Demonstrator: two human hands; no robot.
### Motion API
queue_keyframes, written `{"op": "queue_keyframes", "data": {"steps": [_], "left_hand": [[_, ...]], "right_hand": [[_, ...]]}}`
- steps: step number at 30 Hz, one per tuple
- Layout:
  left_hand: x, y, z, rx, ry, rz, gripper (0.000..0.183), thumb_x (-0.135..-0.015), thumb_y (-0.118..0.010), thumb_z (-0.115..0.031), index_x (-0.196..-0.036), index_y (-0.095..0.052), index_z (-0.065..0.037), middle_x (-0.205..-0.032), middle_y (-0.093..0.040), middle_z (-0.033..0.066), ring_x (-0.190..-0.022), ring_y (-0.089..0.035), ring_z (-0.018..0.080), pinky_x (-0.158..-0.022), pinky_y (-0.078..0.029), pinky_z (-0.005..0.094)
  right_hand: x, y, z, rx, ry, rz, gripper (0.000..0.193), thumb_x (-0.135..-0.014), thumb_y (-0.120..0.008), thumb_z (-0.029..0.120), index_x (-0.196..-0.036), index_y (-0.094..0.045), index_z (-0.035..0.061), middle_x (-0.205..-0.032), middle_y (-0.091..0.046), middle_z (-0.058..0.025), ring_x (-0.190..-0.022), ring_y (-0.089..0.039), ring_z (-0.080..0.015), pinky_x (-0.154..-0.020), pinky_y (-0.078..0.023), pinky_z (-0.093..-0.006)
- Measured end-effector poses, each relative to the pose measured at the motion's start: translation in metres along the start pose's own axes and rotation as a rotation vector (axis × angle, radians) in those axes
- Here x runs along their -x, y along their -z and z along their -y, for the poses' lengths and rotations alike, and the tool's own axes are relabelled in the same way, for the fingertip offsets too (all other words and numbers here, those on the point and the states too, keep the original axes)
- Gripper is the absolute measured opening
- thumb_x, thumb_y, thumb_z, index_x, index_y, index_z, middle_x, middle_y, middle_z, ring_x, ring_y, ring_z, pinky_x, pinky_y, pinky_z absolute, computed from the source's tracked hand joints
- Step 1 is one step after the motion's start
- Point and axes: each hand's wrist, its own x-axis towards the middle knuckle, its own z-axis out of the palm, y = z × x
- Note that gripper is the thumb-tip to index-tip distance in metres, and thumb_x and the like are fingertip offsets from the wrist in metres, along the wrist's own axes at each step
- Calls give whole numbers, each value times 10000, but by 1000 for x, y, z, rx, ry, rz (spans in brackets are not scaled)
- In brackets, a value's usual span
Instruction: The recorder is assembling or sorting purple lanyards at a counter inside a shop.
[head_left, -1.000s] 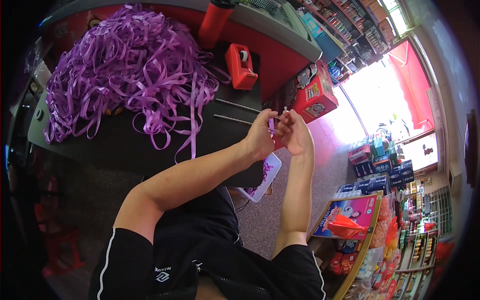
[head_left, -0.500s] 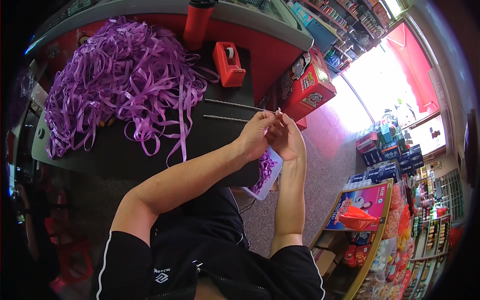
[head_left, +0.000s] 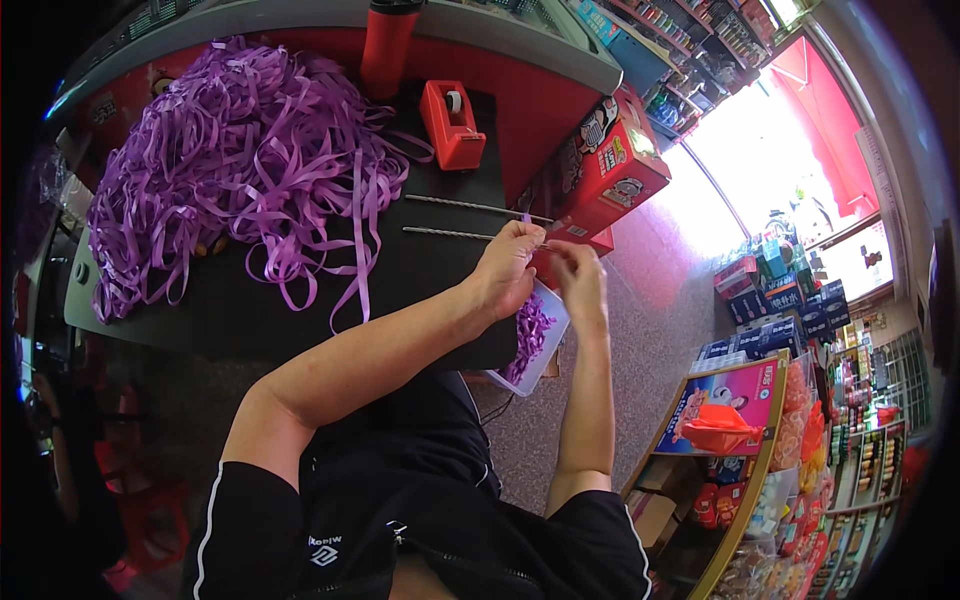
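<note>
My left hand [head_left: 508, 268] is closed in a pinch, and a short end of purple ribbon [head_left: 526, 218] sticks up at its fingertips. Just to its right, my right hand [head_left: 582, 285] has its fingertips drawn together on something too small to make out. Two thin twisted metal rods [head_left: 462, 204] lie side by side on the black tabletop [head_left: 300, 335] and point toward my left hand. Below the hands stands a white plastic tub [head_left: 552, 325] holding short purple ribbon pieces [head_left: 530, 338]. A large tangled heap of purple ribbon [head_left: 240, 150] covers the table's left part.
A red tape dispenser [head_left: 454, 125] and a red tumbler with a black lid [head_left: 388, 50] stand behind the rods. Past the table's right end is a red carton [head_left: 620, 165]. Shelves of packaged goods [head_left: 730, 430] stand at the right, and a red stool [head_left: 145, 500] at lower left.
My right hand has drawn slightly down and away from my left, so a gap shows between them. A purple ribbon end now shows above my left fingertips.
</note>
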Motion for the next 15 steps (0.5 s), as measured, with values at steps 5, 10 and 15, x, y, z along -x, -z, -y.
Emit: {"op": "queue_keyframes", "data": {"steps": [5, 10, 15], "left_hand": [[-2, 3, 2, 29, 2, 59, 108, -893, -607, -151, -955, -520, -166, -1207, -478, 43, -1294, -272, 249, -1101, -83, 454], [-1, 2, 2, 24, 6, 97, 126, -885, -616, -166, -965, -518, -164, -1223, -472, 41, -1314, -250, 254, -1108, -50, 456], [-4, 7, 4, 12, -5, 125, 142, -894, -605, -192, -1001, -516, -164, -1245, -469, 40, -1335, -226, 255, -1109, -38, 457]], "right_hand": [[-38, 33, 20, -295, 109, -3, 198, -893, -586, 145, -1028, -691, 45, -1132, -586, -106, -1026, -577, -216, -895, -447, -308], [-73, 46, 21, -464, 74, 580, 226, -931, -559, 169, -985, -682, -12, -1212, -554, -102, -1107, -529, -174, -953, -401, -293], [-78, 46, 19, -416, 34, 682, 193, -906, -608, 181, -967, -655, 4, -1009, -613, -20, -911, -566, -88, -820, -448, -235]]}}
